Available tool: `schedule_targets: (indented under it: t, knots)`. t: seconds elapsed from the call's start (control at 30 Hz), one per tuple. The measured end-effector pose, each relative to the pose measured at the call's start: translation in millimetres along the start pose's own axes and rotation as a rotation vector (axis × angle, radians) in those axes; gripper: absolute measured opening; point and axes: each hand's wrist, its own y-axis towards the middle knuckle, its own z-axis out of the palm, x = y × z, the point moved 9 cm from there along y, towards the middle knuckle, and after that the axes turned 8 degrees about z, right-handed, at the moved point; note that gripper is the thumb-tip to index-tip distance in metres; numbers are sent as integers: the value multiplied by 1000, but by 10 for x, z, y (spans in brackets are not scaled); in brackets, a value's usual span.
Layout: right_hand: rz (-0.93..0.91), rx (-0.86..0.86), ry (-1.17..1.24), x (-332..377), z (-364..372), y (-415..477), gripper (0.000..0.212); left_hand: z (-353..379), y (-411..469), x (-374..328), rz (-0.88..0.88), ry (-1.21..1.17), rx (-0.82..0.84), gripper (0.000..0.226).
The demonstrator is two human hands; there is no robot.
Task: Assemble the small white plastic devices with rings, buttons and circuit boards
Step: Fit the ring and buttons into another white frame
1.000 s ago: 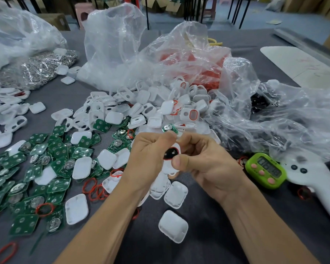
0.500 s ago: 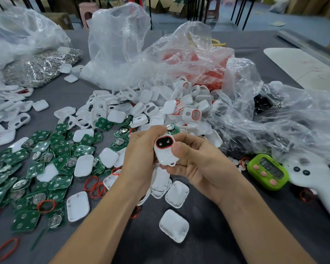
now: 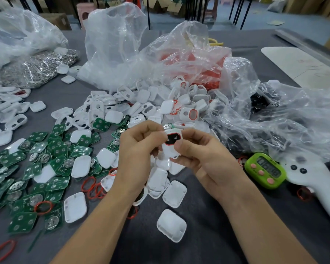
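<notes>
A lime-green digital timer with pink buttons (image 3: 265, 171) lies on the dark grey table (image 3: 208, 244), just beside a white plastic handheld controller with two black buttons (image 3: 316, 187). Crumpled clear plastic bags (image 3: 118, 44) stand behind. A flat white board (image 3: 303, 63) lies at the far right.

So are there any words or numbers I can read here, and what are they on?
Timer: dark digits on its screen, too blurred to read for sure.
Sheet: faint red marks, too faint to read.
Boards: any print is too small to read.
Device: no writing shows.
No other words, labels or signs can be made out.
</notes>
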Motion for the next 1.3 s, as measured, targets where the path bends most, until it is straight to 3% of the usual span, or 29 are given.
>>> schedule_targets:
  t: [0.03, 0.17, 0.43, 0.57, 0.9, 1.3]
  knots:
    - [-6, -38, -20, 13, -49, 2, 19, -5, 1, 0, 7, 40, 8, 4]
    - [-19, -164, -160, 54, -182, 9, 18, -23, -5, 8, 36, 223, 0, 9]
    - [-52, -261, -265, 69, -241, 13, 27, 84, -17, -32, 36, 319, 108, 20]
    - [-62, -269, -302, 41, -213, 28, 37, 80, -19, -40, 19, 287, 97, 24]
    - [1, -212, -220, -6, -200, 42, 23, 22, -41, 114, -131, 156, 55, 16]
    - [10, -200, -175, -5, -226, 55, 24, 5, -30, 116, -192, 117, 25, 19]
